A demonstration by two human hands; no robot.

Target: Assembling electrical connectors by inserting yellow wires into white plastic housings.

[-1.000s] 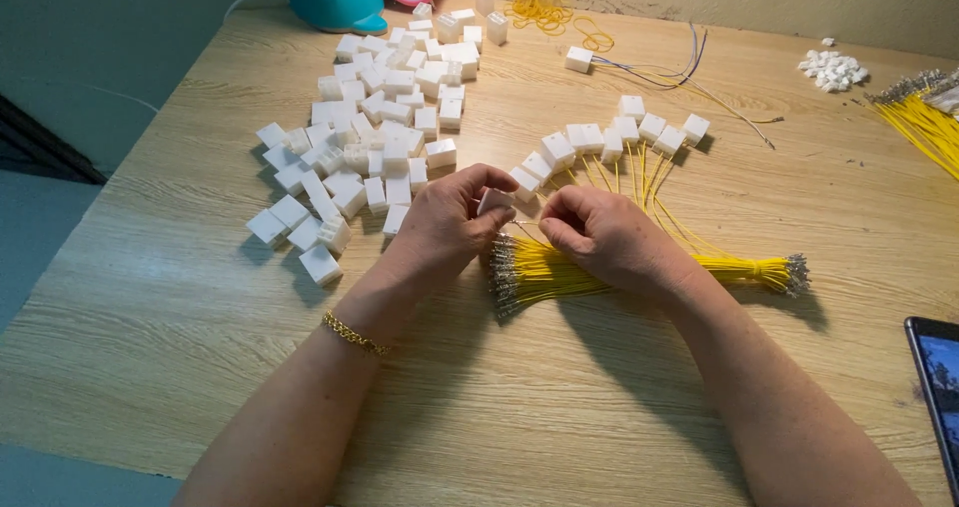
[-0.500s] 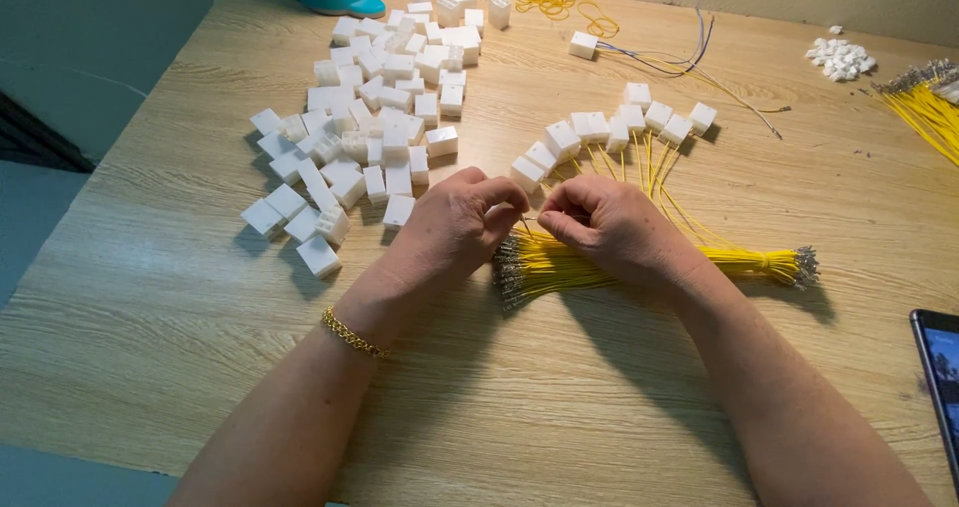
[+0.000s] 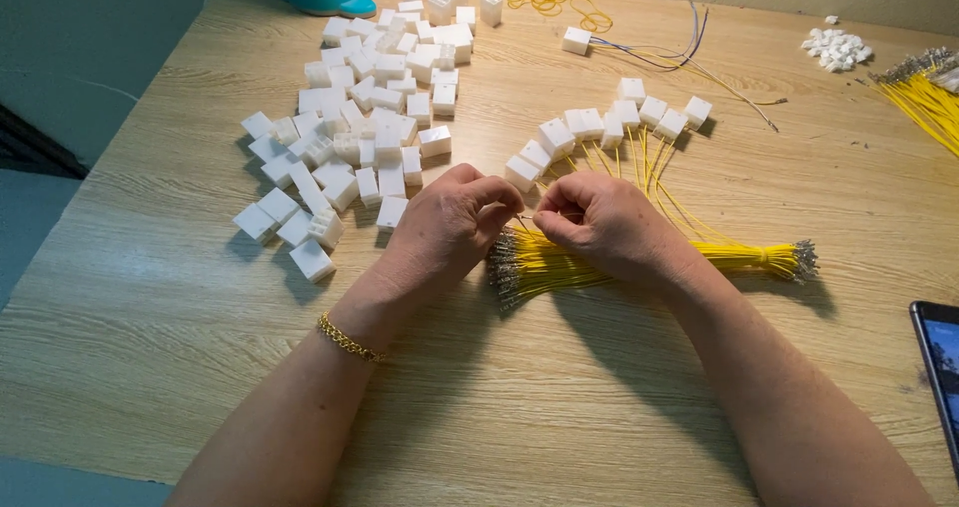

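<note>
Moved: both hands a bit closer together than half a second ago, fingertips now almost meeting; heap of blocks and wire bundle same as before.
Left hand [image 3: 455, 217]: curled, fingers pinched nearly shut, maybe on a thin wire end, too small to tell for sure; gold bracelet [image 3: 347, 338] on the wrist.
Right hand [image 3: 604, 225]: curled too, fingers narrow, thumb and first finger pressed together as if pinching a wire; resting on top of the yellow wire bundle.
Yellow wire bundle [image 3: 544, 260]: flat on the desk [image 3: 150, 297], under and between both hands, metal tips fanned out at the left end, other end tied near the right.
Finished row [image 3: 609, 127]: white blocks with yellow wires already in, in a curved line just behind the hands.
Loose white blocks [image 3: 360, 127]: big heap to the left, near the left hand but not touching.
Other things: second yellow bundle [image 3: 924, 92] far right, small white bits [image 3: 834, 47] at the back, phone [image 3: 944, 367] at the right edge.
Could go wrong: thin wire slipping out of the pinch, because so small and smooth.
Could go wrong: metal tip bending if pushed crooked.
Could go wrong: bundle tangling or rolling if dragged by the right wrist.
Could go wrong: finished row getting knocked by a knuckle, being so close.
</note>
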